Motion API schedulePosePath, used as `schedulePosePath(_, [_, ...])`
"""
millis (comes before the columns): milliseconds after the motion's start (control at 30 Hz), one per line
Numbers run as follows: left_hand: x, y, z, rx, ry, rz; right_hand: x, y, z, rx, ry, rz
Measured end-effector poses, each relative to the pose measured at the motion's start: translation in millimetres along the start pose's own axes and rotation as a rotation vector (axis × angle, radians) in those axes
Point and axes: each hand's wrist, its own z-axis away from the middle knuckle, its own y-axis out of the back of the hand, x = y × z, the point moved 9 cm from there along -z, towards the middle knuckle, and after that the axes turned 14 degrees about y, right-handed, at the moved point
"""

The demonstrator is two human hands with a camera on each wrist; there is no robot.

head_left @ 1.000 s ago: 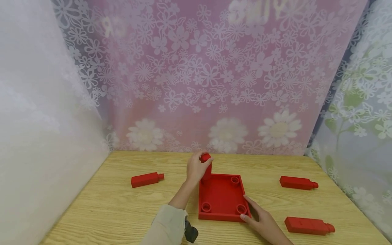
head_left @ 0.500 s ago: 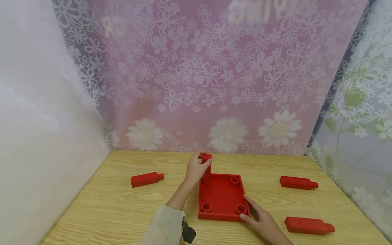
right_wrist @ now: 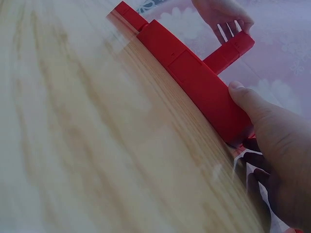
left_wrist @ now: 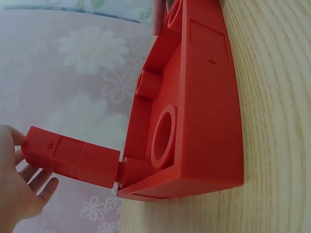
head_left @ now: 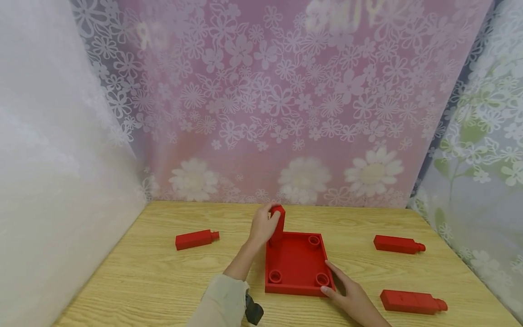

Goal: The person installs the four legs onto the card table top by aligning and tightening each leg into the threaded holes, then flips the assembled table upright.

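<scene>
Red tray (head_left: 296,260) between hands (head_left: 262,226) (head_left: 348,294), peg (head_left: 278,229) in left.

Your tray (head_left: 296,259) is red, like the upright block (head_left: 279,222) on it, the single block (head_left: 194,240) left of it and the two blocks (head_left: 395,244) right of it. Your worktop (head_left: 163,277) beneath shows yellowish wood grain; your backdrop (head_left: 269,95) behind it bears white flowers on pink.

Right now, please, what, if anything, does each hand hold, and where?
Left hand: standing red leg, by its top. Right hand: red tray, by one near corner.
</scene>
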Motion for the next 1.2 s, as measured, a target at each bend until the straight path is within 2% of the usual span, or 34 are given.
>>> schedulePosePath(300, [0.6, -2.7, -1.3, 0.099, 0.044, -0.134, 2.1, 0.4, 0.2, -0.003, -0.005, 0.002])
schedulePosePath(500, [1.1, -2.4, -0.4, 0.117, 0.014, -0.107, 2.4, -0.5, 0.0, -0.002, 0.0, 0.002])
schedulePosePath(700, [-3.9, -1.5, -0.9, 0.098, 0.055, -0.01, 2.8, -1.6, -0.5, -0.003, -0.007, -0.001])
schedulePosePath(833, [-6.4, -0.9, -2.0, 0.074, 0.078, 0.006, 3.0, -1.7, -0.8, -0.004, -0.01, 0.001])
schedulePosePath(1067, [-3.6, -1.8, -2.4, 0.009, 0.043, -0.004, 0.2, 0.3, -0.5, 0.006, 0.0, 0.002])
schedulePosePath(1200, [-1.2, -3.1, -2.0, -0.023, 0.015, -0.05, -0.5, 0.6, 0.3, 0.009, 0.002, 0.004])
